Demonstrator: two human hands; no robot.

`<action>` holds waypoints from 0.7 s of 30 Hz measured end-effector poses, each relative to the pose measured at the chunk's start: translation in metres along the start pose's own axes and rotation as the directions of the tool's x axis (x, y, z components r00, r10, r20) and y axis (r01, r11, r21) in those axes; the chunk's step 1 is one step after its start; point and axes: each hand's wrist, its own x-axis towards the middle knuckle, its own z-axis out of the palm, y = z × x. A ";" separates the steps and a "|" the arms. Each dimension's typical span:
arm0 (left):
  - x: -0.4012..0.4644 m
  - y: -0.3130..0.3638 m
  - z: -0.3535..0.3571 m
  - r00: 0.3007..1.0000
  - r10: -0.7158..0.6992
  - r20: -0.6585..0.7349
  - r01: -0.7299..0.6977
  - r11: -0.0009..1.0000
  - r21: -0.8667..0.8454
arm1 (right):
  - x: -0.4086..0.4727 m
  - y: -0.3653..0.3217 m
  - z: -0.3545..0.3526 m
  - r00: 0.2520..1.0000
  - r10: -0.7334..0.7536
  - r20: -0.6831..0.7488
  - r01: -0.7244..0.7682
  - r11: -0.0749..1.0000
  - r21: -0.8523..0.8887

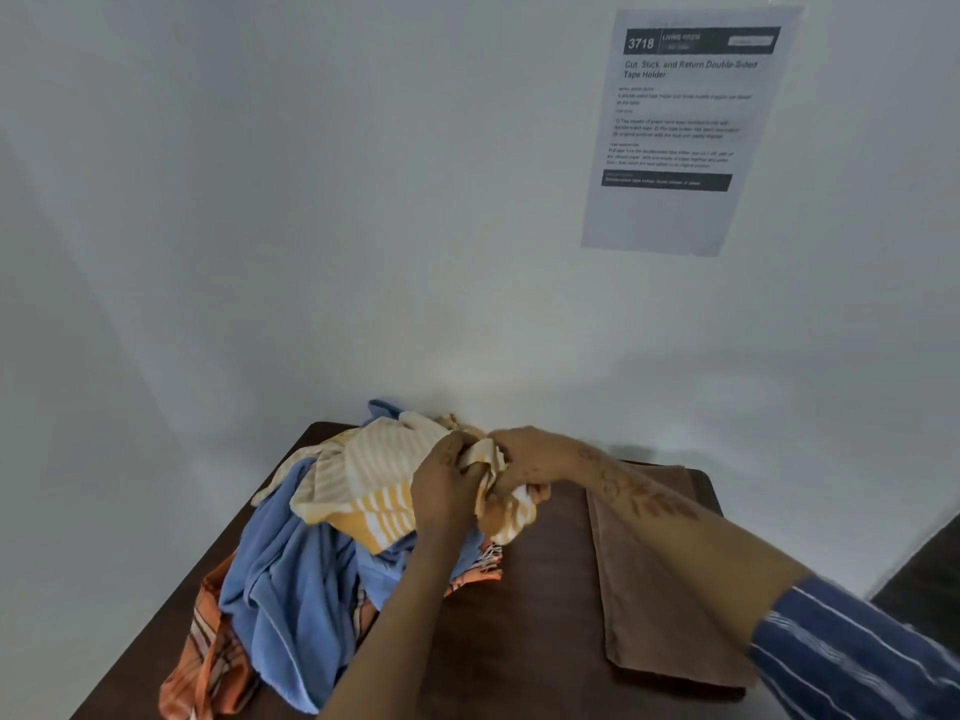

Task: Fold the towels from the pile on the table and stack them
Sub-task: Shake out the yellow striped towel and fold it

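Observation:
A pile of unfolded towels lies on the left half of the dark wooden table [540, 605]. On top is a yellow-and-white striped towel [363, 475], over a blue towel [291, 574] and an orange checked towel [208, 662]. Both hands meet at the striped towel's right end. My left hand [444, 491] grips a bunched part of it, and my right hand [524, 465] grips the same bunch from the other side. A brown towel [654, 579] lies folded flat on the right half of the table, under my right forearm.
The table stands against a white wall, in a corner on the left. A printed paper sheet [685, 127] hangs on the wall up right. A dark object [930, 574] shows past the table's right edge.

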 end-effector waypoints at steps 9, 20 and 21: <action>-0.047 -0.096 -0.022 0.988 -0.025 0.151 -0.024 0.950 0.311 | -0.017 0.035 -0.035 0.977 0.083 -0.195 -0.097 0.993 -0.064; -0.040 -0.019 0.011 0.976 0.083 0.200 -0.091 0.995 0.034 | -0.019 0.017 0.056 0.997 0.037 0.061 -0.046 0.988 0.150; -0.040 -0.023 0.012 0.977 0.082 0.196 -0.089 0.996 0.023 | -0.018 0.020 0.062 0.998 0.065 0.017 -0.066 0.990 0.121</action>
